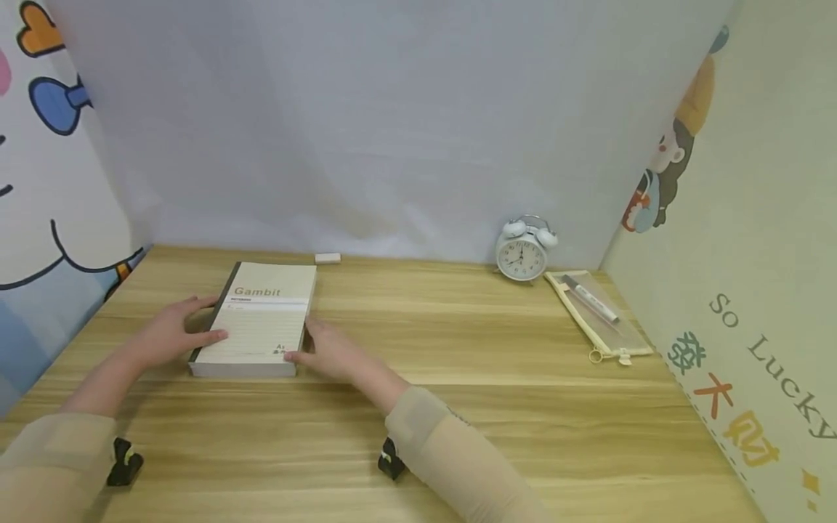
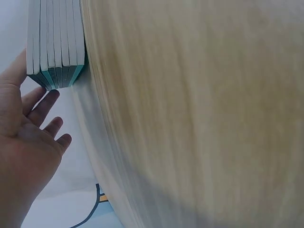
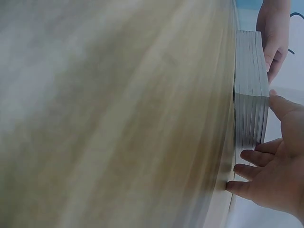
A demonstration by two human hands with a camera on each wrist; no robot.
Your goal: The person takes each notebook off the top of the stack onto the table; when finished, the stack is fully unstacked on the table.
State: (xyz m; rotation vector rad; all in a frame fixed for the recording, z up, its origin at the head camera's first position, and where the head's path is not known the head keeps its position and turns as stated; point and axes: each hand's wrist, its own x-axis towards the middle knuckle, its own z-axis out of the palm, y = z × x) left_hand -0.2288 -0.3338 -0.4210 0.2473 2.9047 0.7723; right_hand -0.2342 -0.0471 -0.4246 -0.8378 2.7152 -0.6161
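Note:
A stack of several notebooks (image 1: 264,319) lies on the left of the table, its top cover reading "Gambit". My left hand (image 1: 173,334) is at its dark spine side, with the thumb over the cover's edge. In the left wrist view, fingertips of the left hand (image 2: 33,128) reach the spines of the notebooks (image 2: 54,42), other fingers spread. On the opposite side, my right hand (image 1: 333,352) has its thumb at the cover's near corner. The right wrist view shows the right hand's fingers (image 3: 247,187) spread beside the page edges of the notebooks (image 3: 249,114).
Behind the stack lies a small white eraser (image 1: 328,258). A white twin-bell alarm clock (image 1: 521,250) stands at the back right. Near it, a marker (image 1: 591,299) lies on a zippered mesh pouch (image 1: 631,338). Cloth screens rise behind and at both sides of the wooden table (image 1: 418,312).

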